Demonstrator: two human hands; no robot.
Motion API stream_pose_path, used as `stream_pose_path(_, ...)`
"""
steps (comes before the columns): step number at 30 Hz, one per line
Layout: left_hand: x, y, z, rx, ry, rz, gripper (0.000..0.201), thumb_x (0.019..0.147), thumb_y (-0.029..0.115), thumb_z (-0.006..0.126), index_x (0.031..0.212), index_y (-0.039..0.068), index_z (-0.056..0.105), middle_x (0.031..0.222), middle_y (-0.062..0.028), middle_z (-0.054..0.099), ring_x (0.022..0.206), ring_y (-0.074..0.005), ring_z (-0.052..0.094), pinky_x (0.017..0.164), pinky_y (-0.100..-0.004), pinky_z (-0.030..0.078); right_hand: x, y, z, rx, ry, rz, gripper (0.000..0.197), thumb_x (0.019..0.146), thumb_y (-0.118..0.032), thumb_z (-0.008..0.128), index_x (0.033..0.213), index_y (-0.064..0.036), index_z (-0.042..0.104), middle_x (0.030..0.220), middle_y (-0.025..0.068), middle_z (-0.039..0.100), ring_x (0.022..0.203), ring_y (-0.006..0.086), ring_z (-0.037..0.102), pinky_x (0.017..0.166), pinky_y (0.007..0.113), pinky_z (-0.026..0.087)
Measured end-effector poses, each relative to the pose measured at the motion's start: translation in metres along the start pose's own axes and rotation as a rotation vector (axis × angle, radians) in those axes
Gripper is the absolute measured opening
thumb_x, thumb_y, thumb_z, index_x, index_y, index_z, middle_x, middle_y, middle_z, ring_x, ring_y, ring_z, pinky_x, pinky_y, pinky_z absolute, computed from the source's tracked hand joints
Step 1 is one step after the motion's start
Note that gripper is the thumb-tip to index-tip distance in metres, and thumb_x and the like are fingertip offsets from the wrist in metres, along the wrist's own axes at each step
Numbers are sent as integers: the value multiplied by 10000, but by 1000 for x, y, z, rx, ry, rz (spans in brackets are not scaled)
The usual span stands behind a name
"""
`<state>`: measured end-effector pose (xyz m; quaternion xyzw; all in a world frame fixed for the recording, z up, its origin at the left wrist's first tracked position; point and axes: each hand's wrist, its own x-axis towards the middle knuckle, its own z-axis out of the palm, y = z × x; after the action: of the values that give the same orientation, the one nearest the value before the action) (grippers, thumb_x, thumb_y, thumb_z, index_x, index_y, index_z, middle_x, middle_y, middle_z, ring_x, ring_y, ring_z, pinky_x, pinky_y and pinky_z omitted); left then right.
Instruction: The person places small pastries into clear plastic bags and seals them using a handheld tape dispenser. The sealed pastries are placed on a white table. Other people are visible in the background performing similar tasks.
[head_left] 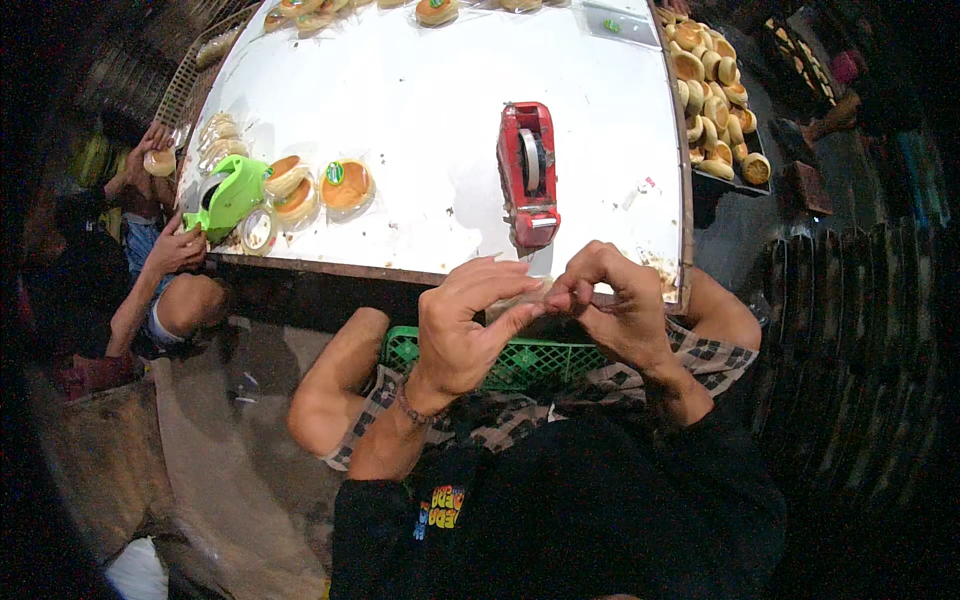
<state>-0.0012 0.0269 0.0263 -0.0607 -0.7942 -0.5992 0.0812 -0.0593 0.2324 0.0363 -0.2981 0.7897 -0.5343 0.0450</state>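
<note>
Head view: both hands are meeting at frame centre, just below the near edge of the white table. Left hand and right hand are pinching together at the fingertips, fingers curled; whatever is being held between them is too small to make out, can't tell.

Red tape dispenser is sitting on the table just above the hands, roll upright in it. Green crate is showing under the hands, on the lap.

Left of centre: wrapped buns in clear bags, each carrying a round green label, lying beside a green tape dispenser. A co-worker's hand is resting at that dispenser, far left edge of the table.

Upper right: tray of unwrapped buns piled beside the table. More wrapped buns along the top edge.
</note>
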Motion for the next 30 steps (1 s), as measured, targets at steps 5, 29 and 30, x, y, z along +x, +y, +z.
stream_pose_path(5,-5,8,10,-264,100,-312,240,820,9,796,1058,21,772,1084,-115,773,1092,-249,701,1045,-434,491,-1,-1,-3,-119,-4,-87,348,686,87,705,978,-98,747,833,69,651,795,246,616,726,358,514)
stream_pose_path(29,74,-21,15,421,161,447,345,767,88,845,1097,87,747,966,-70,692,1021,-259,687,1046,-515,497,35,46,-6,-265,394,-166,349,677,29,806,966,-166,806,863,42,650,804,223,657,689,334,553)
stream_pose_path(30,76,-28,19,384,139,472,300,707,108,846,998,141,784,956,-62,631,1079,-294,630,1121,-602,388,37,53,-6,-291,421,-234,286,692,6,816,925,-160,806,871,39,641,811,217,651,691,339,552)
